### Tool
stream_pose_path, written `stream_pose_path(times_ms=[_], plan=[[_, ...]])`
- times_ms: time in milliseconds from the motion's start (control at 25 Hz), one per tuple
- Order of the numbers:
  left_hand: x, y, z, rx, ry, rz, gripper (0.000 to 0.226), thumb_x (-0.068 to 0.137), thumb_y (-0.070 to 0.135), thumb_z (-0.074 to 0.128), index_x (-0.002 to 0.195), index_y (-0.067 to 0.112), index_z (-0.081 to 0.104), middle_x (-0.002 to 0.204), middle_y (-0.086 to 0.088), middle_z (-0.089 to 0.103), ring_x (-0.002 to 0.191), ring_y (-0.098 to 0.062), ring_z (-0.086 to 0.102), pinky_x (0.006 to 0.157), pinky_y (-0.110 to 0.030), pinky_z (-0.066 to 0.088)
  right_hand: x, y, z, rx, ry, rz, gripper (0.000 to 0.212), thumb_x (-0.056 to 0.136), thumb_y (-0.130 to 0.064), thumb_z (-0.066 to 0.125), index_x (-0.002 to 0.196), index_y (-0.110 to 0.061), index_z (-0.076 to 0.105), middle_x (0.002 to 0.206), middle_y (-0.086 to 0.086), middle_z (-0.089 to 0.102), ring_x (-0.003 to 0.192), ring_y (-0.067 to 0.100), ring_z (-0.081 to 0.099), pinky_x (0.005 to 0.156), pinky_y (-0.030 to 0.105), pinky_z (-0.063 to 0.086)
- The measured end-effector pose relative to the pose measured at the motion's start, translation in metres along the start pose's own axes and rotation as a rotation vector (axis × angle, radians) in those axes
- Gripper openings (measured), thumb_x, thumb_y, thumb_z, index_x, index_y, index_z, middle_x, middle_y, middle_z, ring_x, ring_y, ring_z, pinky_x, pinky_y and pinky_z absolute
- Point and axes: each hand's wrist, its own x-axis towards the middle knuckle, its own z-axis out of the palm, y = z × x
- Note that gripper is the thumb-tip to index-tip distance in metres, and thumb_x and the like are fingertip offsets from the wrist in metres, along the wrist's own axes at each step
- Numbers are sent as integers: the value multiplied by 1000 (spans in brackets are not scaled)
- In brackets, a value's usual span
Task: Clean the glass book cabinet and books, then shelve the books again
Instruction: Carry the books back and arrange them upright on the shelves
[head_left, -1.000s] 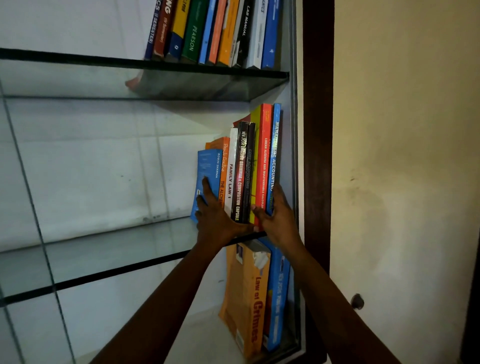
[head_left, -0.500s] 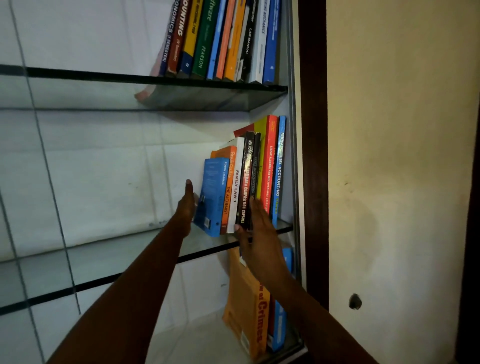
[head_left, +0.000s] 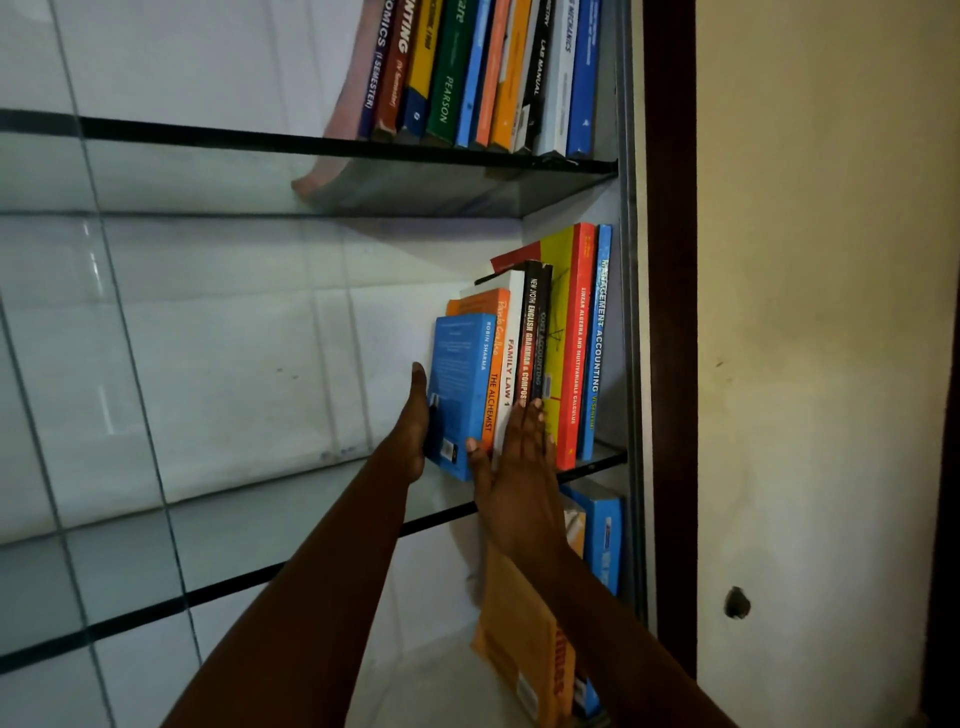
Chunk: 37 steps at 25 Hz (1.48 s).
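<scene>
Head view: two hands and two glass shelves. Eight books (head_left: 574, 338) stand on the middle glass shelf (head_left: 234, 545). The left hand (head_left: 413, 431) lies flat, fingers straight up, against the cover of the blue Robin Sharma book (head_left: 460, 384). The right hand (head_left: 519, 467) presses straight fingers on the spines, thumb at that book's foot. Neither hand clasps anything. The books stand upright between and right of the hands, spines facing outward.
</scene>
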Motion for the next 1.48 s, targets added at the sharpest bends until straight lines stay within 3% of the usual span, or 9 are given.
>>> stream_pose_path(times_ms=[200,360,560,680,880,1040,1240,1360,1480], plan=[[8,-6,-5,-56,-34,-1,66,93,64,14,116,16,53,109,-9,62,87,-22,60,89,-38,45,-9,4,7,-123,-31,-102,98,58,-76,-33,137,-18,-25,155,3,-18,134,10,-27,107,28,-21],[11,-13,-2,160,95,26,75,90,67,20,130,10,47,124,-12,57,105,-26,59,93,-43,46,-10,13,-11,25,-71,-95,73,92,-62,14,147,-21,-10,157,-2,-10,140,8,-15,112,29,-11],[-20,-30,11,618,150,554,85,81,75,33,146,21,24,149,-10,32,139,-29,28,113,-56,20,-2,34,-27,227,302,-35,68,90,-54,21,143,-27,-12,151,-10,-17,140,5,-18,111,22,-13],[-43,-19,29,906,247,926,66,96,49,32,147,19,1,157,-3,4,144,-19,-5,113,-37,-6,15,34,-24,193,210,23,71,87,-54,18,143,-24,-15,151,-7,-20,140,9,-20,115,32,-11],[-19,7,53,1645,-105,1526,62,87,40,28,144,13,31,149,-10,34,139,-30,19,106,-59,9,1,55,-18,216,228,-8,69,89,-59,4,147,-24,-7,154,-9,-13,139,1,-19,112,25,-14],[2,18,40,1867,-172,1651,61,83,28,30,142,15,35,149,-9,34,141,-29,17,115,-51,5,-16,50,-1,163,216,-4,76,76,-73,-14,139,-32,-17,148,-12,-17,133,-4,-26,103,18,-30],[9,16,39,1860,-143,1699,73,77,11,48,145,16,23,153,-5,19,145,-22,-10,114,-47,-6,-11,58,3,-109,327,-6,69,95,-58,11,148,-14,11,151,6,11,140,15,4,112,32,-20],[5,14,39,1848,-102,1714,61,83,15,36,144,16,26,152,-8,25,145,-21,-12,113,-50,-1,-13,62,-5,-82,240,-46,73,88,-64,-4,148,-22,-6,151,-3,-15,139,10,-20,104,28,-33],[-5,12,43,1820,-104,1627,60,83,22,26,143,16,28,150,-10,33,145,-20,-12,113,-49,-1,-7,69,-25,175,147,-61,58,91,-52,5,141,-27,-9,147,-10,-16,136,3,-22,114,30,-20]])
